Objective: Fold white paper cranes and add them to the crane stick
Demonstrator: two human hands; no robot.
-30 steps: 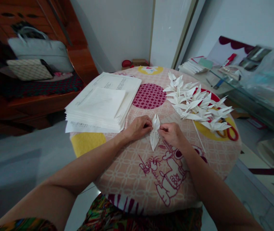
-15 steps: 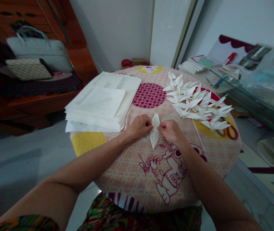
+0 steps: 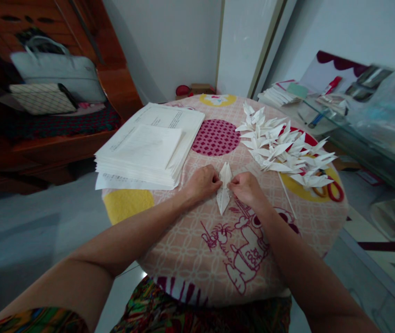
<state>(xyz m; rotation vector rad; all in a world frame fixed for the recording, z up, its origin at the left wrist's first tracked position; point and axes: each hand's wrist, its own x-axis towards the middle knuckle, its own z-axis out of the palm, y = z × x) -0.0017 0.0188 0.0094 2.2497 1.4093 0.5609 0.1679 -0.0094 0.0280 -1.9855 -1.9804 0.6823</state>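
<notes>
A white folded paper piece [image 3: 224, 189], long and pointed at both ends, stands out between my hands over the round table. My left hand [image 3: 203, 181] pinches its left edge near the middle. On the opposite edge, the fingers of my right hand [image 3: 247, 188] are closed in a pinch as well. Several folded white paper pieces with pointed petals [image 3: 280, 143] lie in a cluster beyond my right hand. To the left sits a thick stack of printed paper [image 3: 148, 166], topped by smaller sheets [image 3: 157, 145].
A patterned pink cloth [image 3: 190, 240] covers the table. Red-handled scissors [image 3: 335, 190] lie partly under the paper cluster, near a thin white stick [image 3: 288, 196]. A glass shelf [image 3: 360, 141] with a plastic bag [image 3: 388, 111] stands at right. Bags [image 3: 58, 76] rest on a wooden seat at left.
Both hands keep their pinch on the folded paper, with hardly any movement. The whole view has shifted very slightly.
</notes>
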